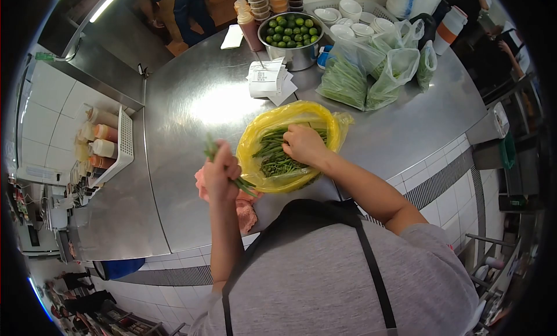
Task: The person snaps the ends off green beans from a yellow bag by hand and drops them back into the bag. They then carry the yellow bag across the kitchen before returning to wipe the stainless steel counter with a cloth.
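A yellow plastic bag (248, 136) stands open on the steel worktop in front of me, its rim rolled back. Inside lie many green asparagus spears (278, 147), with tips bunched toward the near side. My right hand (304, 144) reaches into the bag, its fingers curled closed on the spears; the fingertips are partly hidden. Left of the bag, my left hand (221, 169) is closed around a small bunch of asparagus (244, 187), whose ends stick out above and below the fist. A pink cloth (246, 214) lies beneath and beside that hand, next to the bag.
Behind the bag are paper slips (265, 79), a steel pot (299, 56) of limes and a sauce bottle (249, 31). Clear bags of green vegetables (343, 81) stand at right, before a crate of white bowls (350, 9). A white basket (123, 140) holds bottles at left.
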Demonstrator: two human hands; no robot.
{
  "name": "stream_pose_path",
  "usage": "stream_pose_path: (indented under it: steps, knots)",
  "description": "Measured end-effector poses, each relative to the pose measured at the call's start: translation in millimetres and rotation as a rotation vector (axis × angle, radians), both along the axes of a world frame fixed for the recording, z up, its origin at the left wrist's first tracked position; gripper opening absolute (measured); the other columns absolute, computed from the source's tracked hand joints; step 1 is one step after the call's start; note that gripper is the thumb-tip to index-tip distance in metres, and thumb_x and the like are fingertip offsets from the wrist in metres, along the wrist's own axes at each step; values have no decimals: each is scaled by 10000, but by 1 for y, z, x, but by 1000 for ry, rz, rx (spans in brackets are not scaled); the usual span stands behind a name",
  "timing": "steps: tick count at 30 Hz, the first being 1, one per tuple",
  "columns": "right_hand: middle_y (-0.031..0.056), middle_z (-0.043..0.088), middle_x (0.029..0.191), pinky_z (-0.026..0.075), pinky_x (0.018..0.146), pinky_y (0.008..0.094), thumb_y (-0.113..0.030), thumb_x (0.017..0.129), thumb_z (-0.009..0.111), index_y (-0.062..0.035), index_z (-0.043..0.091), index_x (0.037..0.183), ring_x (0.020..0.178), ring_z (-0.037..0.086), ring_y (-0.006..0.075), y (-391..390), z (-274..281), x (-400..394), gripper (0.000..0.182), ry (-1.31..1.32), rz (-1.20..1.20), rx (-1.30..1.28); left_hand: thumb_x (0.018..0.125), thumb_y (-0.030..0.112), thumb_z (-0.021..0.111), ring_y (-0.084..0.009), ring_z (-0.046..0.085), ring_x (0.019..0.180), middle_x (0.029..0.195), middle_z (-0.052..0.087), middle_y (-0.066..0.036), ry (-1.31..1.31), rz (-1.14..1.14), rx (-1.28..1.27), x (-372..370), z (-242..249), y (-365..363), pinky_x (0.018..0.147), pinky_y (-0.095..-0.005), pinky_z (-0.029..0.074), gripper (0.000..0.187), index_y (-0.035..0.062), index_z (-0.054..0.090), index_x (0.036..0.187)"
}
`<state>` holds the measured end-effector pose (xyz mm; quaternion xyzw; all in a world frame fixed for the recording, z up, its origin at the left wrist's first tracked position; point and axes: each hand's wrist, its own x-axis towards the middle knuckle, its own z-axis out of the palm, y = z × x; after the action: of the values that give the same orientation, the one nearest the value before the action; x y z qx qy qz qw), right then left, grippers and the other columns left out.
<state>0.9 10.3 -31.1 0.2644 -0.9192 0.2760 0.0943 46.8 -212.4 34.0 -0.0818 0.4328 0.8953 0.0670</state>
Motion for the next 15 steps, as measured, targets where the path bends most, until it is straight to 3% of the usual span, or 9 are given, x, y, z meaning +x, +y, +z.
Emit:
stream_pose_path:
  steps: [1, 3, 4, 5, 7, 8, 15]
  knots:
    - [112, 555, 762, 466, 640, 383, -224, 709, 629, -44, 617, 711, 701, 567, 287, -1, 1, -1, 180, -71, -2, -67, 863, 191, 569, -127, 475, 589, 625, 471, 7, 2, 6, -1, 1, 5, 11, 544, -249, 408, 133, 60, 561, 847]
    - [111, 548, 754, 466, 638, 381, -226, 700, 644, -41, 608, 710, 701, 565, 286, 0, 12, 0, 188, -145, 3, -133, 808, 61, 605, -105, 494, 545, 769, 555, -36, 130, 150, -928, 4, 16, 35, 491, -233, 425, 78, 28, 609, 879]
    - [106, 546, 754, 463, 632, 375, -202, 699, 651, -35, 602, 718, 695, 562, 281, 3, 28, 6, 175, -162, 55, -225, 759, 61, 656, -172, 562, 610, 818, 598, -52, 548, 215, -1274, 1, 13, 33, 561, -293, 459, 140, 18, 637, 891]
    - [102, 543, 753, 460, 626, 370, -179, 698, 658, -29, 596, 726, 689, 558, 276, 6, 42, 10, 165, -179, 107, -317, 759, 61, 656, -172, 562, 610, 818, 598, -52, 542, 218, -1273, -2, 14, 36, 561, -293, 459, 140, 18, 637, 891]
    - [92, 537, 738, 449, 614, 345, -150, 713, 656, -23, 596, 727, 677, 547, 254, 8, 60, 15, 141, -105, 165, -369, 746, 84, 664, -245, 600, 694, 863, 620, -85, 733, 7, -1421, -4, 20, 48, 616, -346, 460, 183, 12, 627, 909]
    - [83, 530, 724, 438, 602, 320, -120, 727, 654, -18, 595, 729, 664, 536, 232, 9, 64, 17, 118, -24, 218, -422, 745, 109, 667, -288, 605, 707, 856, 622, -130, 679, -134, -1441, -6, 20, 52, 620, -365, 460, 189, 5, 631, 899]
    - [99, 566, 792, 454, 624, 336, -125, 739, 645, -22, 627, 814, 692, 561, 260, 39, 45, 18, 128, -175, 133, -368, 770, 139, 646, -293, 594, 631, 744, 608, -159, 587, -195, -1515, -16, 20, 51, 585, -355, 456, 163, -8, 640, 840]
